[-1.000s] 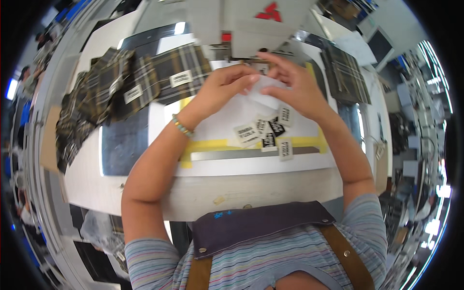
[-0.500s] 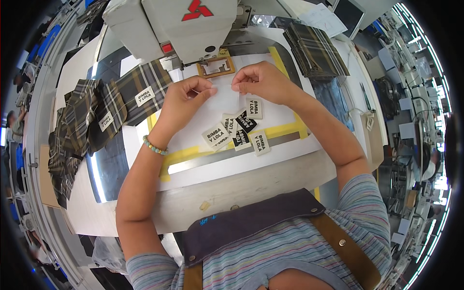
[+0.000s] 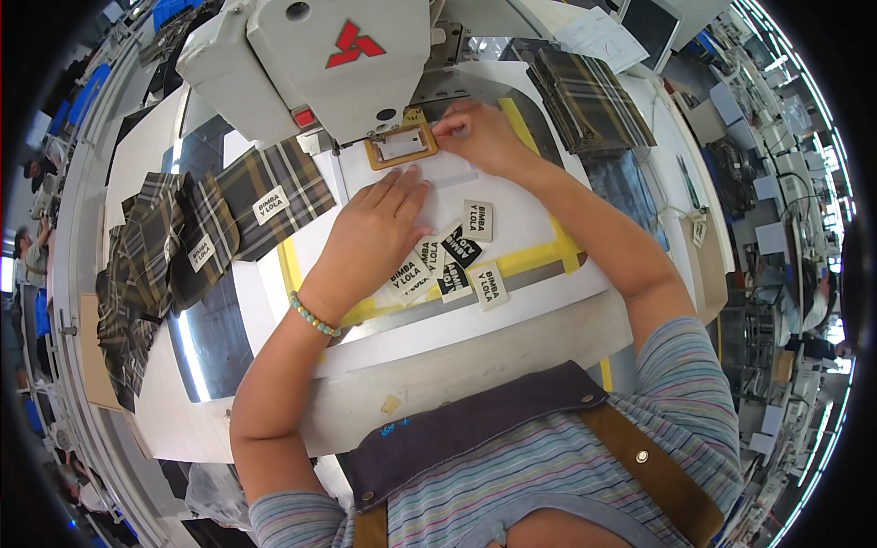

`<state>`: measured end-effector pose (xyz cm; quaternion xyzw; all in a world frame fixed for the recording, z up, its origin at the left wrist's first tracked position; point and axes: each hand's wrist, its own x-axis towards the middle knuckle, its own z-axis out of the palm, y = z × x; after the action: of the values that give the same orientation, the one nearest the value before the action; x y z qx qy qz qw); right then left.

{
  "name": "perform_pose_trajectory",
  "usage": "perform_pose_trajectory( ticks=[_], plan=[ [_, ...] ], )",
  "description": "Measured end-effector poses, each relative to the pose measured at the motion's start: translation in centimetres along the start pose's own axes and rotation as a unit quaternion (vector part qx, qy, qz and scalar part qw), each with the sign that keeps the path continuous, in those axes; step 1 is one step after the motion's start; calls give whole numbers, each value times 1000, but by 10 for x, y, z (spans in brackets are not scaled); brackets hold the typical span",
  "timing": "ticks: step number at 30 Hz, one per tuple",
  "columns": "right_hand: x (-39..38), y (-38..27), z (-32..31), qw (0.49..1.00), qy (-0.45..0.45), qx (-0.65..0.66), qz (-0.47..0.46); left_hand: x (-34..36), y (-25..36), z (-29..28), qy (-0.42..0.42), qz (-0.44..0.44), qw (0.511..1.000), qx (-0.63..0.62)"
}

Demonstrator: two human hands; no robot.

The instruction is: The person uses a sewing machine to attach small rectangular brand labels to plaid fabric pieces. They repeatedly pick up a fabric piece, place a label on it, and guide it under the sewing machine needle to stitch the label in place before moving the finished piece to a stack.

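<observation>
Frame [image 3: 404,160], head view: sits just below the machine head [image 3: 340,78], on the near side, clear of the labels [image 3: 491,286]. Change noted: half a second earlier both hands faced each other over the board [image 3: 512,210], a slip between them; now they are apart. Left hand [image 3: 373,230] lies palm down, fingers extended and close together, tips just short of the frame's near edge. Right hand [image 3: 486,139] is at the frame's right end, fingers curled, thumb and forefinger drawn together; whether they pinch the frame cannot be told. Judgement: handling appears to have shifted from slip to frame. Orientation: long axis runs left to right, right end tilted slightly away from the person.
</observation>
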<state>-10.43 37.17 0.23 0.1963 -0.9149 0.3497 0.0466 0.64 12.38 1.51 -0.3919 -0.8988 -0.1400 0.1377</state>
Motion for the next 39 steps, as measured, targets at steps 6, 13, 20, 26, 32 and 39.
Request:
perform_pose_trajectory(
  ticks=[6,13,20,26,32,39],
  plan=[
    [-22,1,-18,997,-23,-31,-62,-4,6,8,-12,-31,998,59],
    [-67,-21,-10,961,-81,-165,-205,-4,9,6,-6,-53,998,41],
    [-69,-23,11,960,-48,-199,-192,-2,9,4,-18,-67,997,23],
    [-68,-22,12,963,-48,-188,-186,-2,12,8,-22,-86,996,27],
    [-71,-29,12,965,-29,-192,-179,-1,7,19,-12,-93,995,30],
    [-71,-24,17,968,-16,-167,-188,2,7,19,-17,-111,994,-7]
  ],
)
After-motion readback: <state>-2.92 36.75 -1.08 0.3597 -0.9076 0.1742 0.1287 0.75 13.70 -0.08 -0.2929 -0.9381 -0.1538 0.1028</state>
